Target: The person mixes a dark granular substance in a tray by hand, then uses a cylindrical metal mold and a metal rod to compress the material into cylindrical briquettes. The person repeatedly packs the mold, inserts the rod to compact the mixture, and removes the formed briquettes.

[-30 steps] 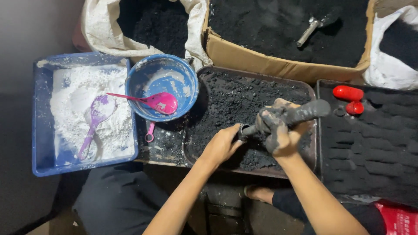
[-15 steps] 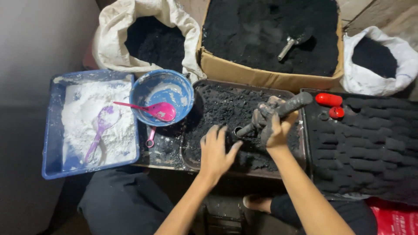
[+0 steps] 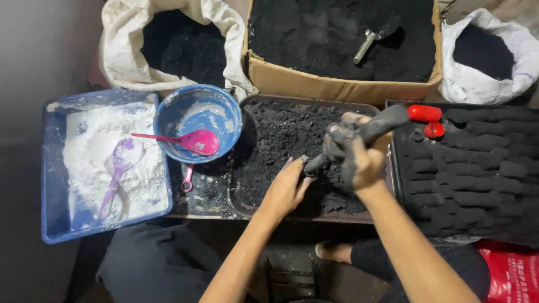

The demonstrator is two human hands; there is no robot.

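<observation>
Here, right hand [image 3: 356, 160] clenches a blackened press tool [image 3: 359, 137] over the tray [image 3: 314, 102]; left hand [image 3: 287, 188], fingers released, steadies its seven-o'clock tip, packing seemingly under way.

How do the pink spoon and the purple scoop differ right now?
The pink spoon rests in the blue bowl, handle across the rim; the purple scoop lies flat in the blue tray on white powder. The pink spoon looks mostly clean; the purple scoop is dusted white. Both are plastic and neither hand touches them.
</observation>
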